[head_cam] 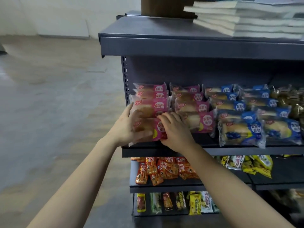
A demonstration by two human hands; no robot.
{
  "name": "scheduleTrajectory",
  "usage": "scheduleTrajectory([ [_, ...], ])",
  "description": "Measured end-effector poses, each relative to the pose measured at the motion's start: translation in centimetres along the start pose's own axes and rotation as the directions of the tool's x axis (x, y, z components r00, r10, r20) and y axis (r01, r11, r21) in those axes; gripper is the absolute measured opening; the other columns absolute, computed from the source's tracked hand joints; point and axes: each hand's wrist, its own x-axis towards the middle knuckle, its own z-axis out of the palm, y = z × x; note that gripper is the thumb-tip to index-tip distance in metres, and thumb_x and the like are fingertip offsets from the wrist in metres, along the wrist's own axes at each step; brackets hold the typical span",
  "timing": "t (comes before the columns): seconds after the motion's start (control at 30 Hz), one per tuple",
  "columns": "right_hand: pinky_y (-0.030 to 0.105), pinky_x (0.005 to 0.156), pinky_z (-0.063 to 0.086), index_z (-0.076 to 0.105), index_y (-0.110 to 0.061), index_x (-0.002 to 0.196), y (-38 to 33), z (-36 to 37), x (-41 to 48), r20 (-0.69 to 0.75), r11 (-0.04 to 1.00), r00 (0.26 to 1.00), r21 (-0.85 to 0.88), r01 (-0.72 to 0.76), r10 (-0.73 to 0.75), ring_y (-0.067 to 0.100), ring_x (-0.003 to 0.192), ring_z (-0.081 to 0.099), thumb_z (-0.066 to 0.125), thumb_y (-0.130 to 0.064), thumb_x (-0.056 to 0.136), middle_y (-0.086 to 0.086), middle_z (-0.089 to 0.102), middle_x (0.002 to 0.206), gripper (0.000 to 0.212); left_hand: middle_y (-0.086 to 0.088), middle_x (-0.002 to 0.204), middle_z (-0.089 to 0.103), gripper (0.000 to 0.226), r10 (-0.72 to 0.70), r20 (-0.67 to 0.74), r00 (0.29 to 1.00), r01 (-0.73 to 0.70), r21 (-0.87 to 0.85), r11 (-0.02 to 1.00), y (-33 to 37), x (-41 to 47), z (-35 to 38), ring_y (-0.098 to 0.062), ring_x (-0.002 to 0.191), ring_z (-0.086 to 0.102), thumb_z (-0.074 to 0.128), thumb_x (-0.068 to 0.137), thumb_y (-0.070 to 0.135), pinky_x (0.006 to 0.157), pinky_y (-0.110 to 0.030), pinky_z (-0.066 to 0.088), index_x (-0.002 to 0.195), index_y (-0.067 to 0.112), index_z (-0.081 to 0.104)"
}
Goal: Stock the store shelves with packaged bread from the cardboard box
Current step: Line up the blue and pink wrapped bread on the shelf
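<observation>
A pink bread packet (146, 129) lies at the front left of the middle shelf (246, 151). My left hand (126, 127) grips its left end, thumb laid across the front. My right hand (174, 129) holds its right end with curled fingers. Behind it stands a stack of pink bread packets (151, 99), with a second pink stack (192, 107) to the right. Blue bread packets (243, 127) fill the shelf further right. A cardboard box (162, 6) sits on the top shelf.
Stacked white books (246, 18) lie on the top shelf (181, 45) beside the box. Red snack packets (164, 168) and yellow packets (250, 163) sit on the shelf below, with more snacks lower still. Bare grey floor (49, 96) stretches to the left.
</observation>
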Motion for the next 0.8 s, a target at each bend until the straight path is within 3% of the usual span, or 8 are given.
scheduleTrajectory([
  [0.1, 0.044, 0.114, 0.024, 0.041, -0.015, 0.142, -0.1, 0.0, -0.1, 0.0, 1.0, 1.0, 0.013, -0.001, 0.001, 0.025, 0.133, 0.036, 0.079, -0.035, 0.071, 0.002, 0.044, 0.139, 0.083, -0.008, 0.157, 0.026, 0.049, -0.114, -0.11, 0.987, 0.099, -0.136, 0.986, 0.6, 1.0, 0.1, -0.02, 0.145, 0.025, 0.046, 0.096, 0.054, 0.101, -0.033, 0.033, 0.135, 0.023, 0.047],
  [0.2, 0.044, 0.116, 0.022, 0.038, -0.015, 0.144, -0.1, -0.2, -0.1, 0.01, 1.0, 1.0, 0.027, 0.005, -0.006, 0.025, 0.135, 0.034, 0.078, -0.035, 0.072, 0.003, 0.042, 0.142, 0.085, -0.01, 0.14, 0.047, 0.045, -0.205, -0.197, 0.959, 0.181, -0.133, 0.974, 0.8, 2.7, 0.0, -0.025, 0.123, 0.05, 0.046, 0.101, 0.04, 0.091, -0.028, 0.037, 0.137, 0.013, 0.049],
  [0.4, 0.041, 0.118, 0.016, 0.034, -0.017, 0.147, -0.1, -0.2, 0.0, 0.034, 1.0, 0.999, 0.03, 0.008, -0.009, 0.022, 0.138, 0.029, 0.077, -0.038, 0.073, 0.001, 0.037, 0.146, 0.088, -0.018, 0.131, 0.053, 0.042, -0.303, -0.218, 0.928, 0.307, -0.015, 0.952, 0.4, 5.4, -0.7, -0.034, 0.115, 0.055, 0.061, 0.095, 0.022, 0.083, -0.03, 0.038, 0.134, 0.006, 0.056],
  [0.47, 0.041, 0.118, 0.016, 0.034, -0.017, 0.147, 0.0, 0.0, 0.0, 0.027, 0.999, 1.0, 0.031, 0.011, -0.012, 0.022, 0.137, 0.03, 0.077, -0.039, 0.073, 0.001, 0.038, 0.145, 0.088, -0.017, 0.125, 0.058, 0.037, -0.307, -0.222, 0.925, 0.316, 0.004, 0.949, 0.1, 5.8, -0.8, -0.034, 0.109, 0.059, 0.067, 0.091, 0.02, 0.084, -0.032, 0.042, 0.126, 0.008, 0.064],
  [0.57, 0.041, 0.118, 0.017, 0.036, -0.017, 0.146, 0.2, 0.2, 0.0, 0.009, 0.999, 1.0, 0.027, 0.018, -0.018, 0.022, 0.136, 0.031, 0.078, -0.039, 0.072, 0.001, 0.039, 0.144, 0.088, -0.014, 0.111, 0.068, 0.014, -0.283, -0.25, 0.926, 0.292, -0.004, 0.957, -0.1, 5.9, -0.8, -0.031, 0.1, 0.063, 0.07, 0.088, 0.01, 0.082, -0.032, 0.048, 0.1, 0.012, 0.077],
  [0.7, 0.042, 0.117, 0.02, 0.039, -0.016, 0.144, 0.3, 0.3, 0.0, -0.018, 0.999, 1.0, 0.024, 0.024, -0.024, 0.023, 0.134, 0.035, 0.08, -0.038, 0.069, 0.002, 0.042, 0.142, 0.088, -0.012, 0.098, 0.069, 0.015, -0.237, -0.294, 0.926, 0.242, -0.019, 0.97, -0.1, 5.8, -0.5, -0.027, 0.091, 0.064, 0.066, 0.086, -0.002, 0.074, -0.029, 0.046, 0.084, 0.008, 0.077],
  [0.8, 0.044, 0.116, 0.021, 0.043, -0.015, 0.142, 0.3, 0.4, 0.1, -0.047, 0.999, 0.999, 0.021, 0.027, -0.027, 0.024, 0.132, 0.038, 0.081, -0.038, 0.067, 0.002, 0.044, 0.139, 0.087, -0.009, 0.099, 0.061, 0.016, -0.211, -0.357, 0.91, 0.208, -0.048, 0.977, 0.2, 5.3, 0.0, -0.021, 0.088, 0.058, 0.061, 0.087, -0.007, 0.07, -0.011, 0.039, 0.083, 0.003, 0.073],
])
